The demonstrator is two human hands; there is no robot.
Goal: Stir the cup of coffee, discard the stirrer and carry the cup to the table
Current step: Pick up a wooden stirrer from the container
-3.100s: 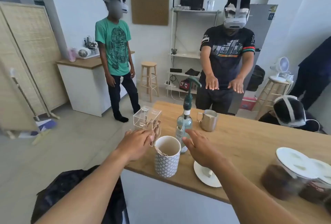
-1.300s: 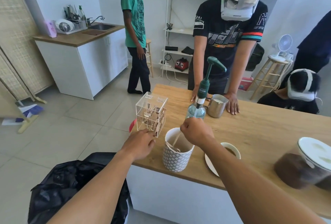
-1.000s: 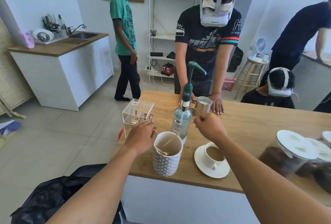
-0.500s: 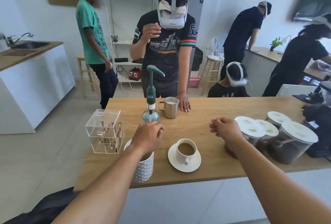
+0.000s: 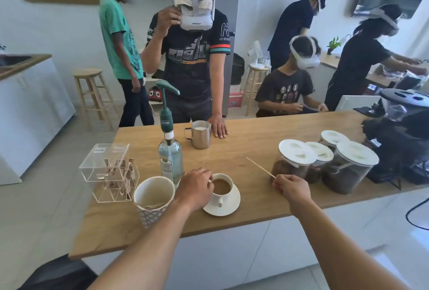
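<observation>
Wooden counter (image 5: 243, 141) seen from the wearer's head camera, with places given from the cup (image 5: 221, 188) of milky coffee. The cup stands on a white saucer (image 5: 232, 206) near the counter's front edge, with its handle turned toward the wearer.

The left hand (image 5: 196, 188) lies at the cup's left. Its fingers are curled against the cup wall and one fingertip shows at the rim. The rest of the contact is hidden under the back of the hand.

The right hand (image 5: 291, 188) is well to the right of the cup. It is closed in a fist that pinches the near end of a thin wooden stirrer (image 5: 260, 167). The stick slants up and back toward the cup's side and is clear of the coffee. Its gripped end is covered by the fingers.

Left of the cup, past the left hand, stands a patterned holder (image 5: 154, 197) with sticks lying inside it. Further left is a clear acrylic box (image 5: 109, 171) whose contents are hard to make out. Behind the cup is a glass pump bottle (image 5: 170, 159), and beyond that a steel milk jug (image 5: 200, 134).

Right of the cup, behind the right hand, is a cluster of white-lidded jars (image 5: 294, 162) with dark contents. The dark machine (image 5: 399, 136) beyond them is cut off by the frame edge.

Across the counter from the cup, a person in a headset rests one palm (image 5: 218, 125) on the wood beside the jug
</observation>
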